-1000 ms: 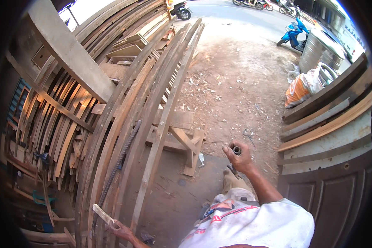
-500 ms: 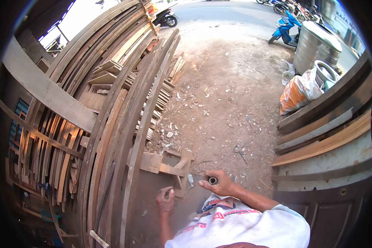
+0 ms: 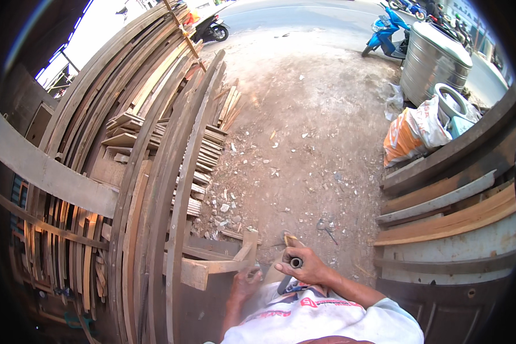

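Head view: right hand (image 3: 308, 266), wrapped around dark, round, hollow metal-looking tube (image 3: 296, 262); left hand (image 3: 246, 281) beside it, blurred, grip cannot be told. Best carried firmly, clear of long brown wooden planks (image 3: 180, 218) leftward.

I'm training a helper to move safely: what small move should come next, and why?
Probably ease the left hand inward, away from the wooden frame: it looks close to the wood, and the right hand is busy gripping the pipe.

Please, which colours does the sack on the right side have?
The sack is orange and white; it shows best in the head view.
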A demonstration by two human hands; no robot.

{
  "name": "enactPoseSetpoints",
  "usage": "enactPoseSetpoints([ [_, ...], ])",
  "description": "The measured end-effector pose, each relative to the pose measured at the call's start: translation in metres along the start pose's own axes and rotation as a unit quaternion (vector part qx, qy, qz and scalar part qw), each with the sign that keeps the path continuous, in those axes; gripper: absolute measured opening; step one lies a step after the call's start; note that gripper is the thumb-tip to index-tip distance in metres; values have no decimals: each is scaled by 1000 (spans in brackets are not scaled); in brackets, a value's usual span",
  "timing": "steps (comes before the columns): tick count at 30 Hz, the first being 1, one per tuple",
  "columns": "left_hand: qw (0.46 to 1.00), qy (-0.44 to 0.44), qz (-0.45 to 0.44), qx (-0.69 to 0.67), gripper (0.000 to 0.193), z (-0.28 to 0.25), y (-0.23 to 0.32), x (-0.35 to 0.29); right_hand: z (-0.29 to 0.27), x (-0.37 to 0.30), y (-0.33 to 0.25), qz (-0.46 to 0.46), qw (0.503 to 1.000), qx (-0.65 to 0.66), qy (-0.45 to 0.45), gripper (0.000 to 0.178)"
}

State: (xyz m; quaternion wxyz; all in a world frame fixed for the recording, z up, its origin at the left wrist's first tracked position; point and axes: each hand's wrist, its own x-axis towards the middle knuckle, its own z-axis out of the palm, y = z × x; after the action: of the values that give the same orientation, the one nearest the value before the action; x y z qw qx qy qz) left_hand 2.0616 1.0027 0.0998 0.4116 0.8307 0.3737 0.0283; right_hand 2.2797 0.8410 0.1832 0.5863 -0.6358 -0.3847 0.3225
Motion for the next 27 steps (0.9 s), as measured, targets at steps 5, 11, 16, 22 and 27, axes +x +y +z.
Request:
enactPoseSetpoints([
  [5,1000,-18,-25,6,29,-4,-7,95,-27,79,18,40,997,-7,-61,38],
  [11,999,-20,31,3,29,-29,32,248,-80,203,30,50,997,53,38,33],
  [16,997,-41,45,36,29,-55,85,358,-123,274,79,58,981,56,179,33],
  [22,996,-18,-4,88,37,-46,93,464,-190,366,110,136,980,66,130,36],
  [27,989,-89,-78,90,49,2,104,546,-265,463,125,111,993,23,-16,36],
])
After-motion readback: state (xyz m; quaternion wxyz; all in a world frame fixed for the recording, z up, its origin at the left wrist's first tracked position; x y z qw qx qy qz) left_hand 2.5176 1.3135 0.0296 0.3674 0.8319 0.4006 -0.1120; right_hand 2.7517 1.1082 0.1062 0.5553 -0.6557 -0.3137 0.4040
